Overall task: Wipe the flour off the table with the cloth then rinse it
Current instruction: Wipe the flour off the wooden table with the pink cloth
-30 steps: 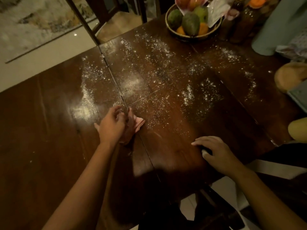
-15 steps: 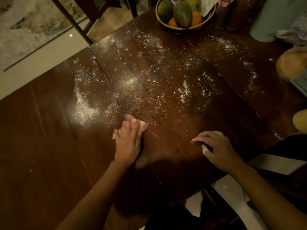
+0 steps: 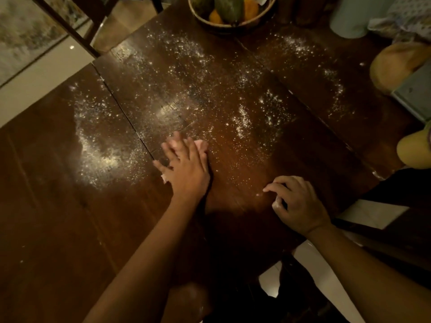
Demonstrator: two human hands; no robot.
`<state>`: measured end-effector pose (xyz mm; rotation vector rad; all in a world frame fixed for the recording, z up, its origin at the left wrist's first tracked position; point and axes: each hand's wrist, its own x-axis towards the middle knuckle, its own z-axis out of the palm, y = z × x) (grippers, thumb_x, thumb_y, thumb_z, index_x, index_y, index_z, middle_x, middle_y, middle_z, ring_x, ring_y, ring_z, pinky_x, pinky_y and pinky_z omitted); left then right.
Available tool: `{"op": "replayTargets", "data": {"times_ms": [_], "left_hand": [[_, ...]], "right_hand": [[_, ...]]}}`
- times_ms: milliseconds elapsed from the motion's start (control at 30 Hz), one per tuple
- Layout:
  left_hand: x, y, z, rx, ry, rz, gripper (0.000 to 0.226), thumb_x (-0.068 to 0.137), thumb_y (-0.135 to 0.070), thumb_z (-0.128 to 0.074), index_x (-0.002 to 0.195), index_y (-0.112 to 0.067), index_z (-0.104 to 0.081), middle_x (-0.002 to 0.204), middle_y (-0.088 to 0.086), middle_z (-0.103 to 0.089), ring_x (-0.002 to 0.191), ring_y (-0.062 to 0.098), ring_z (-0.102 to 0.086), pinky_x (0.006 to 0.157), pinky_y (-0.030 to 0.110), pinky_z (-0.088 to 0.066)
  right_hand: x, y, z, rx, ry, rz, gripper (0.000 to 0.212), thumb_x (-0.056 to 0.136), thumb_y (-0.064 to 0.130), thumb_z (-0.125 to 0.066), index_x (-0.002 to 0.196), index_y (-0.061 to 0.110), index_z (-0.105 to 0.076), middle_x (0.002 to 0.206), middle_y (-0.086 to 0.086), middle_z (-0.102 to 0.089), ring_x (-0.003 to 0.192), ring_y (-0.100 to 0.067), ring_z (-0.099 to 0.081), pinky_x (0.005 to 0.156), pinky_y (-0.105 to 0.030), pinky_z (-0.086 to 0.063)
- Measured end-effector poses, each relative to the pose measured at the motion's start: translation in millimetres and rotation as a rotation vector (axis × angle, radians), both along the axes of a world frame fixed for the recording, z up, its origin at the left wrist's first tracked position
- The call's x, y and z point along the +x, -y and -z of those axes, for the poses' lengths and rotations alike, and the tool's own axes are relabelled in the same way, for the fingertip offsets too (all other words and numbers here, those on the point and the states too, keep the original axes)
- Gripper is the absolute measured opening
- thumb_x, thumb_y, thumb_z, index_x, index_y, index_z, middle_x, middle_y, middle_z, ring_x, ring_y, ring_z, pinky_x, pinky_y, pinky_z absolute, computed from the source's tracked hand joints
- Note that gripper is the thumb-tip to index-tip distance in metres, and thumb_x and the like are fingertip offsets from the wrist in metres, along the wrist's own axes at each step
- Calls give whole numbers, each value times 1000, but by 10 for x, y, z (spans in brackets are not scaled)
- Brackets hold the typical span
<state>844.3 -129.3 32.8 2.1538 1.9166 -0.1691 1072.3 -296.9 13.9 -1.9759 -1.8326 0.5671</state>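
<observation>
The left hand (image 3: 186,164) lies flat and open on the cloth (image 3: 201,145), on the counter (image 3: 46,206) well apart from the fruit bowl (image 3: 231,22). The right hand (image 3: 296,203) rests with bent fingers; I cannot tell if it holds anything. A fast push could fling flour (image 3: 100,155) onto the floor (image 3: 46,85)

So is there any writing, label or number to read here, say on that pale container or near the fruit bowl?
None: no readable text anywhere. The pale container shows no label, the patterned fabric beside it bears only a blurred print, and the pink cloth under the left hand is plain.
</observation>
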Motion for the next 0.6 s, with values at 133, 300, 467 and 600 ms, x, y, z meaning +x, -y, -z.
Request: {"op": "replayTargets", "data": {"times_ms": [133, 300, 467, 600], "left_hand": [[-92, 551, 31, -66, 145, 513, 55, 105, -43, -18, 157, -25, -10, 164, -4, 11, 150, 26, 15, 117, 64, -7], [-343, 293, 126, 92, 131, 522, 49, 102, -28, -35, 151, -26, -33, 162, 4, -19, 149, 27, -14, 116, 61, -20], [254, -425, 49, 159, 355, -204, 37, 103, -16, -37, 136, -27, -50, 153, 9, -37, 142, 34, -30, 113, 55, -35], [790, -206, 52, 91, 490, 344, 29, 102, -17, -40, 127, -27, -52, 145, 4, -44, 135, 23, -41, 112, 46, -38]], "right_hand": [[-6, 0, -3, 23, 6, 10, 33, 83, 25, -46, 110, 27, -65, 108, 8, -56, 103, -17, -51, 81, -36, -44], [-9, -14, 10, 11, 11, 20, 32, 82, 26, -47, 108, 28, -64, 109, 9, -57, 104, -16, -52, 83, -33, -43], [-5, -13, 24, 14, 12, 33, 31, 81, 27, -47, 107, 29, -63, 109, 10, -57, 104, -15, -51, 84, -31, -38], [-12, -16, 18, 24, 10, 46, 31, 79, 28, -48, 106, 30, -63, 108, 11, -57, 103, -14, -50, 83, -29, -34]]}}
